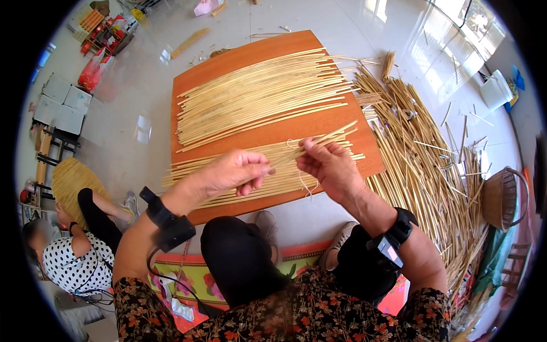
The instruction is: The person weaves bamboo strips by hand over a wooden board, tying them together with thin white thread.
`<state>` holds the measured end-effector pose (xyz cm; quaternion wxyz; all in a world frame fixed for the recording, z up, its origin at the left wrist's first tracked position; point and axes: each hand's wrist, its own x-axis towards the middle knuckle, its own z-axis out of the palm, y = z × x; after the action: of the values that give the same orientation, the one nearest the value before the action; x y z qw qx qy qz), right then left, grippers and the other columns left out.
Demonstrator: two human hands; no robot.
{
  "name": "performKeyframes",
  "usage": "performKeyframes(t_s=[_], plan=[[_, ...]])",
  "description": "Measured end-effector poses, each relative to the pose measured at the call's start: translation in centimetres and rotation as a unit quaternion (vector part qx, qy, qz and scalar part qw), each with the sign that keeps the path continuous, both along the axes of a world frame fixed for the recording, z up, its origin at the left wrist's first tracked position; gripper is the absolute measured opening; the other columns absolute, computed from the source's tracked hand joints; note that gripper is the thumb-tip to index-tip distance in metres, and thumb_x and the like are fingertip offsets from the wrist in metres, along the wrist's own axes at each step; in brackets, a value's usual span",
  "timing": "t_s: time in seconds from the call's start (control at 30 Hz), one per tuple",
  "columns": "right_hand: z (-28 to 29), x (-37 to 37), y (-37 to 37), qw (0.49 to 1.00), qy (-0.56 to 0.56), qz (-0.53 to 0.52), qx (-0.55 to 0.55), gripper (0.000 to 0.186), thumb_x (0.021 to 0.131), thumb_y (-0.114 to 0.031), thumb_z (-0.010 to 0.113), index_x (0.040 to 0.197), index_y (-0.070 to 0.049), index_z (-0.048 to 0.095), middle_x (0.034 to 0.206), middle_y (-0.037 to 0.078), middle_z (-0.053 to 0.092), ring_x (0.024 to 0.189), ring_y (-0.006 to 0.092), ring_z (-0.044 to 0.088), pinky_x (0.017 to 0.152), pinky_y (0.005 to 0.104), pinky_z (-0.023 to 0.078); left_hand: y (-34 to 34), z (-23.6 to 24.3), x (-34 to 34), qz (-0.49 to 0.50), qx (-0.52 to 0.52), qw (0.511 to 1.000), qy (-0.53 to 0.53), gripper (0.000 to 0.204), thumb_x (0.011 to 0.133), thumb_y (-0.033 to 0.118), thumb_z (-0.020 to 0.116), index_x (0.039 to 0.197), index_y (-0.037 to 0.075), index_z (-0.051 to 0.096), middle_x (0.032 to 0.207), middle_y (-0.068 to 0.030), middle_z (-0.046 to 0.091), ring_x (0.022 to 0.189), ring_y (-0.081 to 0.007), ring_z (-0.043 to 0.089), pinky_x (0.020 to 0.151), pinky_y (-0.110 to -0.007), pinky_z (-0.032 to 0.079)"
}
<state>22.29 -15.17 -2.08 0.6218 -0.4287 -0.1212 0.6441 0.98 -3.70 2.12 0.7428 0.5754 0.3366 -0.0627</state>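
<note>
Thin pale reed strips (pixel 333 134) slant across the space between my hands, over a lower row of loose strips (pixel 216 165) on an orange-brown board (pixel 364 154). My right hand (pixel 327 162) is closed, pinching the slanting strips. My left hand (pixel 242 171) has its thumb and index finger pinched at their lower-left end. A pale string (pixel 307 189) hangs by my right hand. A wider row of strips (pixel 256 94) lies across the upper part of the board.
A large loose pile of reeds (pixel 416 142) lies to the right, beside a wicker basket (pixel 501 199) and a white bucket (pixel 494 90). At left, a seated person (pixel 77 256) touches an oval woven piece (pixel 74 176), near stacked tiles (pixel 61 105). A flowered mat (pixel 205 268) is under me.
</note>
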Motion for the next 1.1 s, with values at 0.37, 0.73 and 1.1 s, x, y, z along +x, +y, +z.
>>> performKeyframes(t_s=[0.37,0.73,1.1], plan=[[-0.9,2.7,1.7,0.998,0.049,0.018,0.026,0.021,0.097,-0.021,0.059,0.104,-0.002,0.064,0.089,0.005,0.064,0.084,0.0158,0.064,0.081,0.0287,0.056,2.7,2.1,-0.8,-0.012,0.083,0.996,0.009,0.027,0.098,0.017,0.055,0.113,-0.005,0.056,0.084,-0.0074,0.067,0.055,-0.007,0.058,0.046,-0.02,0.045],[-1.0,0.4,0.9,0.999,0.007,-0.039,-0.032,0.021,0.097,-0.02,0.059,0.103,-0.001,0.063,0.089,0.005,0.063,0.085,0.0161,0.064,0.083,0.0294,0.056,4.7,-0.6,-0.4,-0.038,0.292,0.955,0.035,0.025,0.095,0.013,0.058,0.114,-0.003,0.062,0.096,-0.0091,0.069,0.082,-0.0113,0.065,0.069,-0.024,0.053],[-0.4,-2.1,-0.5,0.997,0.023,0.026,-0.073,0.017,0.097,-0.019,0.06,0.103,-0.004,0.065,0.092,0.005,0.067,0.084,0.0147,0.065,0.081,0.0299,0.055,14.5,-10.3,3.1,-0.1,0.565,0.816,0.066,0.022,0.084,0.006,0.063,0.105,0.002,0.069,0.097,-0.0138,0.067,0.088,-0.0283,0.065,0.078,-0.037,0.052]])
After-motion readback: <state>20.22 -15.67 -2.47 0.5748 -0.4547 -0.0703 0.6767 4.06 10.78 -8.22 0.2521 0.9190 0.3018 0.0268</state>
